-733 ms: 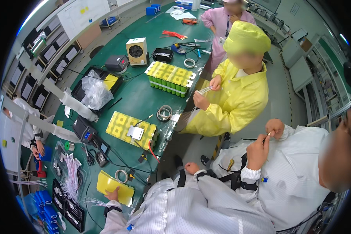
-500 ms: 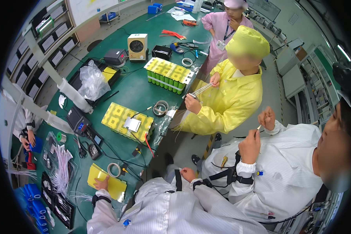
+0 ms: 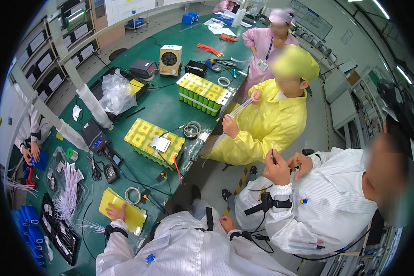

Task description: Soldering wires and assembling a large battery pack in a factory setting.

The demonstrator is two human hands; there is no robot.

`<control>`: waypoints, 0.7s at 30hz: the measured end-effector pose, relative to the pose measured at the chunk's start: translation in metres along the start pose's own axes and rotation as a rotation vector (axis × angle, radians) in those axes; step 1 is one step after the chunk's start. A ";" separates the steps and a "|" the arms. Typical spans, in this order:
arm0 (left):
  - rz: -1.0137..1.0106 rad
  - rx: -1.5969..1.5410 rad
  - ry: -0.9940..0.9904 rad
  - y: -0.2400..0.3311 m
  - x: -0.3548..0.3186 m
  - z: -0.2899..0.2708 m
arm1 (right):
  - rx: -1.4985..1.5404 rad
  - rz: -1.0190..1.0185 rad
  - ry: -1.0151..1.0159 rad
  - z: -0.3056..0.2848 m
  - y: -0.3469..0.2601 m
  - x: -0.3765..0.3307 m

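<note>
My left hand (image 3: pixel 117 212) rests flat on a stack of yellow sheets (image 3: pixel 134 219) at the table's near edge, fingers spread. Down by my lap, my right hand (image 3: pixel 227 223) is loosely closed, with nothing visible in it. A roll of tape (image 3: pixel 133 196) lies against the far edge of the sheets. Past it sits a battery pack (image 3: pixel 142 133) with a yellow patterned top, a white patch, and black and red leads. Thin white wires (image 3: pixel 91 226) lie left of my left hand.
A second green-celled battery pack (image 3: pixel 200 97) stands farther back, near a beige fan box (image 3: pixel 170 60). White wire bundles (image 3: pixel 68 195), a black tray (image 3: pixel 55 230) and blue bins (image 3: pixel 30 225) fill the left. Co-workers in yellow (image 3: pixel 273 119) and white (image 3: pixel 331 198) handle thin items at right.
The view has shifted slightly. My left hand stays on the yellow sheets and my right by my lap. The white-clad co-worker's hands have lowered and come closer together.
</note>
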State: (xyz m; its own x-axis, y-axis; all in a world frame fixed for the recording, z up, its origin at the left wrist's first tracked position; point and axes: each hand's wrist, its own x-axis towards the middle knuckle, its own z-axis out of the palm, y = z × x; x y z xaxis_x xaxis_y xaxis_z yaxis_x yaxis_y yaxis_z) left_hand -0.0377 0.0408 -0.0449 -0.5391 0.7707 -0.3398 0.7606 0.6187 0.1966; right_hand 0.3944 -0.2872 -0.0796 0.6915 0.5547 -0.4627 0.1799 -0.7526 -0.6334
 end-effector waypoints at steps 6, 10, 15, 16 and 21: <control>-0.001 -0.042 -0.052 0.002 0.005 -0.004 | 0.026 0.036 -0.004 0.006 0.003 -0.003; 0.074 -0.010 -0.086 -0.009 0.010 -0.004 | -0.009 0.035 -0.005 0.011 -0.002 -0.003; 0.161 0.009 -0.146 0.007 -0.003 -0.020 | 0.027 0.003 0.036 0.025 0.021 0.011; 0.147 0.011 -0.151 0.007 -0.005 -0.022 | 0.027 0.002 0.035 0.026 0.019 0.012; 0.109 0.024 -0.153 0.003 -0.002 -0.020 | 0.064 -0.010 0.009 0.023 0.001 0.013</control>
State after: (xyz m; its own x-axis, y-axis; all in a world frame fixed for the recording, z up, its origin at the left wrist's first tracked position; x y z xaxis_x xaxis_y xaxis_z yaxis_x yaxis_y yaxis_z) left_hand -0.0415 0.0445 -0.0253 -0.3934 0.7996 -0.4538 0.8209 0.5277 0.2182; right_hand 0.3871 -0.2728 -0.1005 0.6964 0.5587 -0.4503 0.1423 -0.7226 -0.6764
